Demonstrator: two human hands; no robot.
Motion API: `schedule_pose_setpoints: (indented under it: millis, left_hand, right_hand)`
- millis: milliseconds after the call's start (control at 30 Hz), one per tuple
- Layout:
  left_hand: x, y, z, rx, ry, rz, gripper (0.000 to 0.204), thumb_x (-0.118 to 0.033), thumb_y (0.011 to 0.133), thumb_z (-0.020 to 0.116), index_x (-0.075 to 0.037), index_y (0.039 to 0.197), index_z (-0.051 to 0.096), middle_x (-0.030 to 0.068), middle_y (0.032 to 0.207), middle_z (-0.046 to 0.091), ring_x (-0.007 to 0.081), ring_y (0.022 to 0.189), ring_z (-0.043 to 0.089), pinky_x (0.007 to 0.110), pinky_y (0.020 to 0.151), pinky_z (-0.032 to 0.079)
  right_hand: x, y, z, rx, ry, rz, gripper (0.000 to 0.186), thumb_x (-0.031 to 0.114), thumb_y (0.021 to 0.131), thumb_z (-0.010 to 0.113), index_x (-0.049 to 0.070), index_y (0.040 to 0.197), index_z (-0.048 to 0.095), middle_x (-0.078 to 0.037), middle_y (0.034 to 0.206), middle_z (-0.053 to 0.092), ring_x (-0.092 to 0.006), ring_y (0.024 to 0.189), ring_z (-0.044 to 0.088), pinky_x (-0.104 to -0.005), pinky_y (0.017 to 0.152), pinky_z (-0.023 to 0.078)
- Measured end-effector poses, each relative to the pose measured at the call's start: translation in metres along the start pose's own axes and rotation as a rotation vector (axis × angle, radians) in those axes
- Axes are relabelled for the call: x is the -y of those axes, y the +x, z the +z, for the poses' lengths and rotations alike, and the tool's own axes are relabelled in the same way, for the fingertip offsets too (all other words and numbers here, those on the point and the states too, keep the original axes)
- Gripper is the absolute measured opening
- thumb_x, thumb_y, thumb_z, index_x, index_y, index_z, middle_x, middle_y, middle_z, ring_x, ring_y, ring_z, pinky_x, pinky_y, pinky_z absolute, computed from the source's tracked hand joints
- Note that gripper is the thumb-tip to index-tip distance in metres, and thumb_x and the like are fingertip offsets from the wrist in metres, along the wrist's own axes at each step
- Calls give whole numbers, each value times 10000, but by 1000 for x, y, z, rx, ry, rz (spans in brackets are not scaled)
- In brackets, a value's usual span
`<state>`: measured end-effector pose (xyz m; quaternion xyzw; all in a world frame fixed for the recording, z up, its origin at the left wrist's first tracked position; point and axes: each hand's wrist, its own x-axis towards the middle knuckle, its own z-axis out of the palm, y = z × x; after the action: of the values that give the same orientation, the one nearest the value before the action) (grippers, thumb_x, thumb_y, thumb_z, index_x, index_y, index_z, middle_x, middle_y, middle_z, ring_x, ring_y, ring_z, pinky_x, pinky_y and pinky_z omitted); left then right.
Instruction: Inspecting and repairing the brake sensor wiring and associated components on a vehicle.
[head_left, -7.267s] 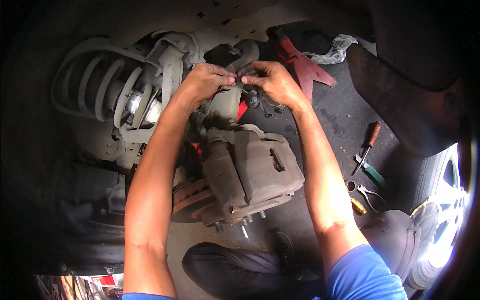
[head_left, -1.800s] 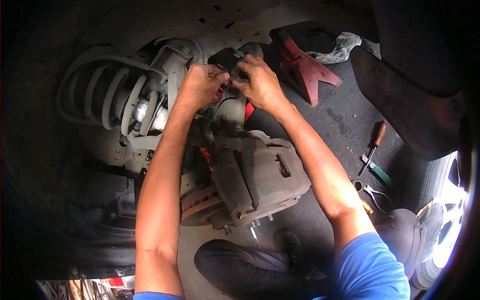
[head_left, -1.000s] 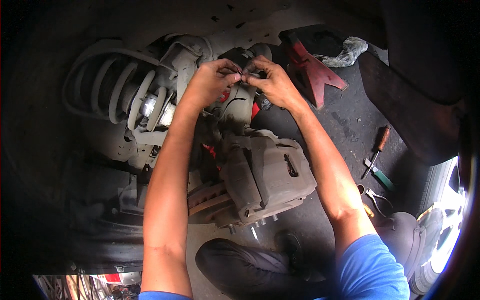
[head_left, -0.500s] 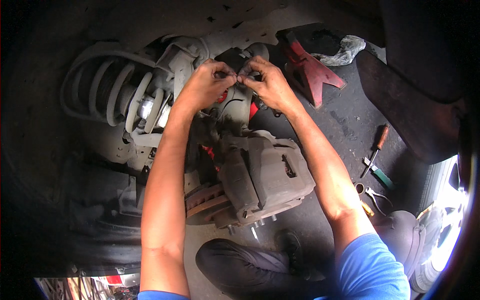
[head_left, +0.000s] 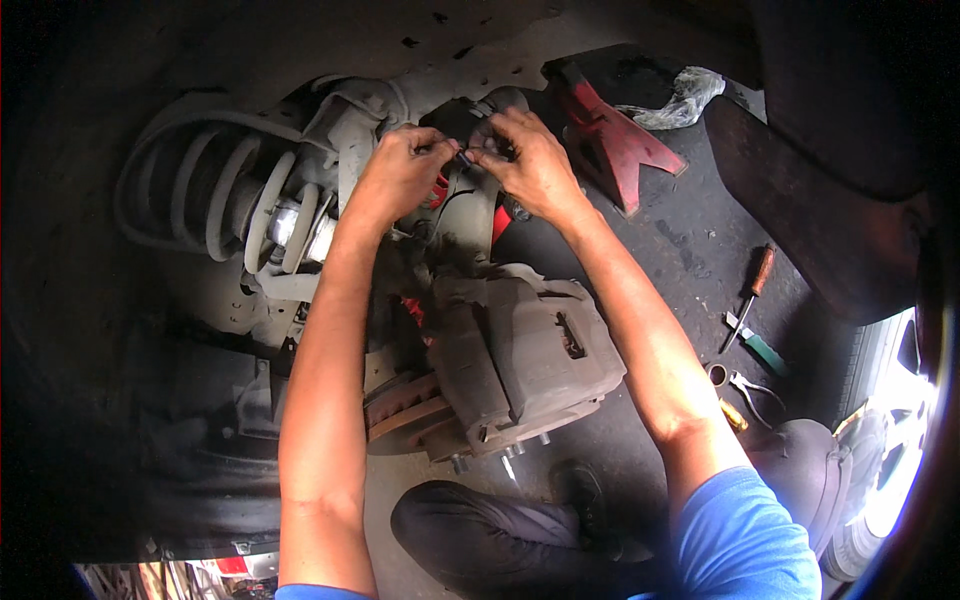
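Since half a second ago, our fingertips have drawn slightly apart, and a small dark piece (head_left: 463,158) shows more clearly between them. It lies at 12 o'clock in the view, right by the tips of our left hand (head_left: 400,172) and our right hand (head_left: 530,165). On both hands thumb and fingers are bent inward with tips drawn close; we cannot tell which hand grips the piece. Toward 5 o'clock from our hands sits the blocky brake part (head_left: 535,350), dull grey-brown, rough metal, with one slot; any marks on it are too faint to read. We see a dusty coil spring (head_left: 222,200) at 10 o'clock, a red metal stand (head_left: 625,145) with worn paint at 1 o'clock, and a wooden-handled screwdriver (head_left: 763,270) at 3 o'clock.
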<state>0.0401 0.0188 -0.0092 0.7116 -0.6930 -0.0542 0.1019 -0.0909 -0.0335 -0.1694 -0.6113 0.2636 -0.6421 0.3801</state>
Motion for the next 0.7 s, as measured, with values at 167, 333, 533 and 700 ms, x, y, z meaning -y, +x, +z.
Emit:
schedule_pose_setpoints:
  millis: [167, 333, 533, 700]
  left_hand:
    - [-11, -2, 2, -15, 47, 4, 309, -214, 1025, 703, 75, 1109, 776, 242, 929, 760, 255, 857, 741, 397, 824, 559]
    - [-9, -3, 2, -58, 10, -9, 301, -196, 1032, 677, 76, 1099, 786, 242, 944, 781, 246, 873, 757, 378, 845, 569]
    - [-7, -2, -1, -36, 18, -24, 305, -207, 1035, 683, 72, 1092, 794, 226, 938, 785, 214, 884, 753, 359, 855, 570]
    - [-10, 0, 5, 9, 16, -28, 309, -250, 1007, 781, 49, 1079, 808, 168, 903, 772, 200, 857, 722, 376, 845, 570]
  right_hand:
    - [-7, 1, -6, 62, -19, -94, 317, 222, 898, 807, 5, 1124, 761, -163, 1086, 764, -382, 1077, 655, -470, 964, 540]
    - [-6, 3, -8, 96, 27, -103, 319, 226, 902, 801, 4, 1129, 764, -156, 1087, 769, -382, 1066, 659, -470, 958, 543]
    - [0, 1, -6, 93, -30, -46, 400, 278, 914, 797, -38, 1153, 745, -205, 1122, 752, -400, 1106, 665, -475, 972, 537]
    - [-10, -1, -6, 78, 50, -5, 337, 230, 952, 787, -47, 1131, 719, -217, 1043, 681, -364, 954, 677, -430, 860, 541]
